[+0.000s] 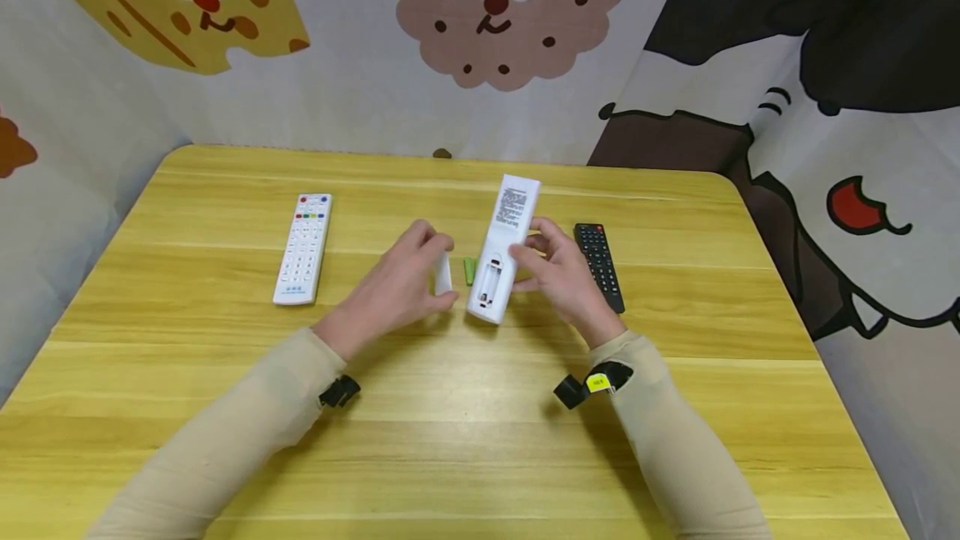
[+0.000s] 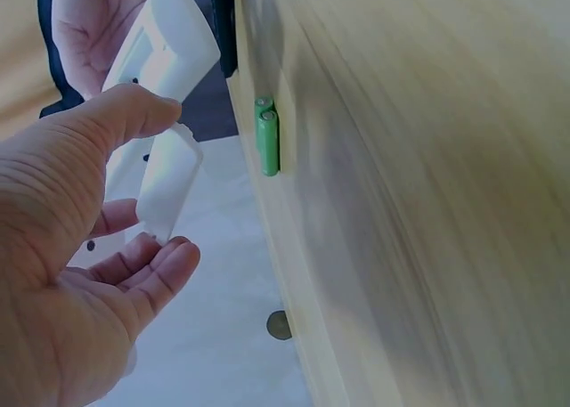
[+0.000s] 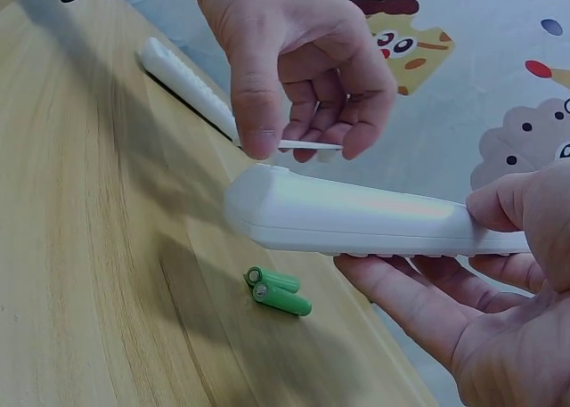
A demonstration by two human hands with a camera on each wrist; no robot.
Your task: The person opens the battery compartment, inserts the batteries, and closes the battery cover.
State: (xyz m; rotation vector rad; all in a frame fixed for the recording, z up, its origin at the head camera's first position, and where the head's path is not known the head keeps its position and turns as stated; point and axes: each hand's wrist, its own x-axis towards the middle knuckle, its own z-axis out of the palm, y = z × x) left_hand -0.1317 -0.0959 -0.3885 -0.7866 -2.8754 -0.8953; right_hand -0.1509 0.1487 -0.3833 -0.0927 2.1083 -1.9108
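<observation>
A white remote control (image 1: 507, 227) is in my right hand (image 1: 561, 273), back side up and tilted, with its battery compartment (image 1: 491, 280) uncovered and no batteries visible inside. The thumb lies on one side and the fingers underneath in the right wrist view. My left hand (image 1: 397, 277) pinches a small white battery cover (image 1: 444, 273) between thumb and fingertips, just left of the remote and apart from it. Two green batteries (image 3: 283, 300) lie side by side on the table below the remote; the head view shows them partly hidden behind it.
Another white remote (image 1: 303, 248) lies buttons up on the left of the wooden table (image 1: 465, 440). A black remote (image 1: 600, 265) lies to the right, partly behind my right hand. Behind the table hangs a cartoon-printed cloth (image 1: 345, 98).
</observation>
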